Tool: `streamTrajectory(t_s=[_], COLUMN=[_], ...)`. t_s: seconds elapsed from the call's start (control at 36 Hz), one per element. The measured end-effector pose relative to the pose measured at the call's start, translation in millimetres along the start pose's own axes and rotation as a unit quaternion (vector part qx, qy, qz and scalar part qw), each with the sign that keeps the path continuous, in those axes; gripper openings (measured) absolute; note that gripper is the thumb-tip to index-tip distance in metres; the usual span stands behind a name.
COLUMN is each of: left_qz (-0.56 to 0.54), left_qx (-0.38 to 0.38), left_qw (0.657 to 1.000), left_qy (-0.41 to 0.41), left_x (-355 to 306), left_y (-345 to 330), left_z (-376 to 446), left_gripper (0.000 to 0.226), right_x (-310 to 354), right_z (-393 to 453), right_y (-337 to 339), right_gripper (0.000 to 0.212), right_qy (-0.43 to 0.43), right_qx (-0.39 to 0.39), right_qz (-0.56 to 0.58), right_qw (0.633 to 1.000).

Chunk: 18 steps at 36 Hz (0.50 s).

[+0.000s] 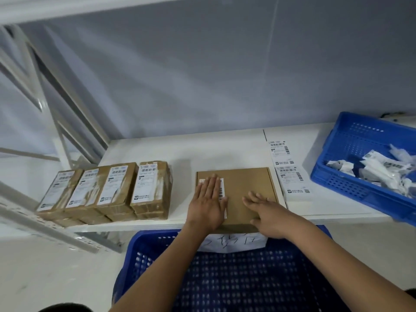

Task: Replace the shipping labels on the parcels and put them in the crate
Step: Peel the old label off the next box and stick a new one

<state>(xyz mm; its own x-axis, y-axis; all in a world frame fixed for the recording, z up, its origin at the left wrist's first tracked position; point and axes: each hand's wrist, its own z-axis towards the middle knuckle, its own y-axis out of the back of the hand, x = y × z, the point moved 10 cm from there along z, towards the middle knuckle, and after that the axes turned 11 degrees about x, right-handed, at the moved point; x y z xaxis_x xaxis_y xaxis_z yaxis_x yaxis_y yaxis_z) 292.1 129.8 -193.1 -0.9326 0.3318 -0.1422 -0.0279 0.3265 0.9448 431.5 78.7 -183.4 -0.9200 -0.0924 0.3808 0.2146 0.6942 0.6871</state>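
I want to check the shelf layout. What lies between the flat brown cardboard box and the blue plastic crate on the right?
In the head view, white shipping label sheets lie there on the white shelf.

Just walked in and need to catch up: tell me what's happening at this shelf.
A person is relabelling parcels. The left hand lies flat on a white label on a flat cardboard box, and the right hand rests open on the box beside it. Four taped parcels wait in a row at the left, spare labels lie at the right, and the blue crate below holds no parcels yet.
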Motion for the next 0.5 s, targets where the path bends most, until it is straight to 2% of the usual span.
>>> streamTrajectory(t_s=[0.06, 0.31, 0.5], left_qz=[-0.003, 0.016, 0.011], left_qx=[0.000, 0.022, 0.032], left_qw=[1.000, 0.998, 0.998], left_qy=[-0.010, -0.048, -0.048], left_x=[-2, -12, -14], left_y=[-4, -19, -27], left_z=[-7, -47, -57], left_gripper=[0.084, 0.081, 0.082], right_x=[0, 4, 2], right_z=[-1, -9, -8], right_y=[-1, -5, -5], right_gripper=[0.070, 0.070, 0.070], right_qy=[-0.003, -0.021, -0.022], right_qx=[-0.006, -0.024, -0.031], right_qz=[0.006, 0.021, 0.032], right_qw=[1.000, 0.999, 0.999])
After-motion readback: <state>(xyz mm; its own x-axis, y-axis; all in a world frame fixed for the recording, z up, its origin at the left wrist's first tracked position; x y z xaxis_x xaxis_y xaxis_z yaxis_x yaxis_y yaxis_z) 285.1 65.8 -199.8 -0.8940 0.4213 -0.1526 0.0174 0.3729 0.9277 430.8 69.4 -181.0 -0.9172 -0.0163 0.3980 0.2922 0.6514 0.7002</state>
